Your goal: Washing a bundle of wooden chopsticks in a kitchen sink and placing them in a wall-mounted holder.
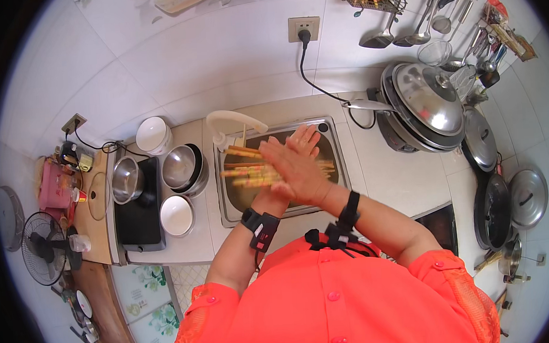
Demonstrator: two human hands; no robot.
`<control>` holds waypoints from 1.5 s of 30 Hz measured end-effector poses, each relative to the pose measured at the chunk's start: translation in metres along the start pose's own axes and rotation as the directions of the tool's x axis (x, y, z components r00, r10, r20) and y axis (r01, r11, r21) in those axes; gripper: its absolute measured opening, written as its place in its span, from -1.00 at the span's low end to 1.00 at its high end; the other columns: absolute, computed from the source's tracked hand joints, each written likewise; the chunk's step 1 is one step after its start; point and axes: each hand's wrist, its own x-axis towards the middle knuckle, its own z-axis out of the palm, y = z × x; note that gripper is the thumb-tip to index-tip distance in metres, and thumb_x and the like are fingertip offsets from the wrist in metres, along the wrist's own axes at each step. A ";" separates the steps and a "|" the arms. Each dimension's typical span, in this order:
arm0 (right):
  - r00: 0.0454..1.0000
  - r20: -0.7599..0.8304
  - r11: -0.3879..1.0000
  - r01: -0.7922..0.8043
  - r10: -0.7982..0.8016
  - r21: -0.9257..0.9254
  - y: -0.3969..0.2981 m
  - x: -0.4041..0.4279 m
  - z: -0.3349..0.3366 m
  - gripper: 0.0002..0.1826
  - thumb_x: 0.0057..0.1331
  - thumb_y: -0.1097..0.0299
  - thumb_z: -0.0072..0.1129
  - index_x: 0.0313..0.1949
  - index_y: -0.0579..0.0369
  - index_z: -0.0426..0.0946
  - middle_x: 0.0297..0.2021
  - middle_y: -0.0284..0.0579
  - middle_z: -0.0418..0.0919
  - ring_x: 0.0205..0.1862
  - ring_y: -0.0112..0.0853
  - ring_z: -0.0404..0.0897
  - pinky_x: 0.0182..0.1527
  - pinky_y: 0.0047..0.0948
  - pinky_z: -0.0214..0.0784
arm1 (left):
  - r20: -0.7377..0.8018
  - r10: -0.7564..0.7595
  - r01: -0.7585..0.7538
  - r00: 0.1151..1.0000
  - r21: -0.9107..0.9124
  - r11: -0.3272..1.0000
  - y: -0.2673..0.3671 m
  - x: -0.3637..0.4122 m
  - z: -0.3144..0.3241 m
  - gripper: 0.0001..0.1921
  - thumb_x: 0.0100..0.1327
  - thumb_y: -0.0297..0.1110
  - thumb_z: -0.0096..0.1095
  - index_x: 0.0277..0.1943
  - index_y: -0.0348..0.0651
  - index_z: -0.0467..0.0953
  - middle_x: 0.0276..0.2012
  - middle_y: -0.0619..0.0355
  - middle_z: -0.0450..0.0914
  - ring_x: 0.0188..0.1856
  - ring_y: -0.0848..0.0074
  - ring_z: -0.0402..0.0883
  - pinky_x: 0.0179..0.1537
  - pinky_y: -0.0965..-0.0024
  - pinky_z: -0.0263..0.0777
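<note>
A bundle of yellow chopsticks with reddish markings (244, 177) is pressed between my two palms over the stainless steel sink (223, 207). My right hand (297, 170) lies across the top of the bundle. Beneath it, my left hand (304, 140) crosses the other way, its fingers showing past the right hand and most of its palm hidden. Chopstick ends stick out on both sides and look blurred. Cloudy, brownish water (236, 198) appears to stand in the basin. A cream faucet (238, 117) arches over the sink's back left corner, close to the chopsticks.
Left of the sink stand stacked metal bowls (180, 167), white bowls (177, 215) and a black cooktop (138, 217) holding a metal bowl (127, 179). To the right sits a lidded electric wok (426, 101), its cord (302, 70) running to the wall socket. Utensils (379, 37) hang above.
</note>
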 end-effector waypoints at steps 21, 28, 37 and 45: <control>0.998 0.060 0.989 -0.027 0.018 0.147 -0.009 0.003 -0.001 -0.32 0.13 0.12 0.10 0.22 0.11 0.21 0.17 -0.03 0.32 0.28 -0.10 0.22 0.31 -0.02 -0.09 | -0.077 0.000 0.007 0.997 0.087 0.996 0.008 -0.001 0.012 -0.37 0.38 0.12 -0.37 0.39 -0.04 -0.02 0.40 0.10 0.00 0.42 0.23 -0.05 0.38 0.15 -0.19; 0.996 0.031 0.996 -0.089 0.089 -0.023 0.019 0.014 -0.005 -0.35 0.12 0.09 0.14 0.17 0.10 0.25 0.13 -0.05 0.34 0.17 -0.04 0.29 0.33 -0.08 -0.13 | -0.143 -0.102 0.077 0.984 -0.170 0.982 0.013 -0.003 0.019 -0.33 0.36 0.15 -0.38 0.39 -0.07 -0.04 0.39 0.08 0.00 0.41 0.28 -0.02 0.37 0.19 -0.16; 0.995 -0.041 0.986 -0.092 0.087 -0.138 0.038 0.021 -0.007 -0.36 0.06 0.09 0.15 0.12 0.09 0.31 0.13 -0.03 0.35 0.22 -0.08 0.26 0.29 -0.07 -0.08 | -0.265 -0.124 0.083 0.956 -0.159 0.984 0.009 -0.001 0.020 -0.31 0.35 0.17 -0.33 0.39 -0.08 -0.05 0.39 0.06 0.02 0.39 0.22 0.03 0.35 0.11 -0.05; 0.994 -0.045 0.989 -0.091 0.097 0.121 0.005 0.014 0.002 -0.38 0.11 -0.02 0.14 0.07 0.12 0.37 -0.03 0.02 0.47 0.12 -0.06 0.36 0.28 -0.05 -0.04 | -0.099 -0.071 0.039 0.993 -0.295 0.955 0.016 -0.001 0.019 -0.48 0.41 -0.01 -0.31 0.31 -0.09 0.12 0.25 0.03 0.27 0.27 0.19 0.26 0.28 0.18 0.13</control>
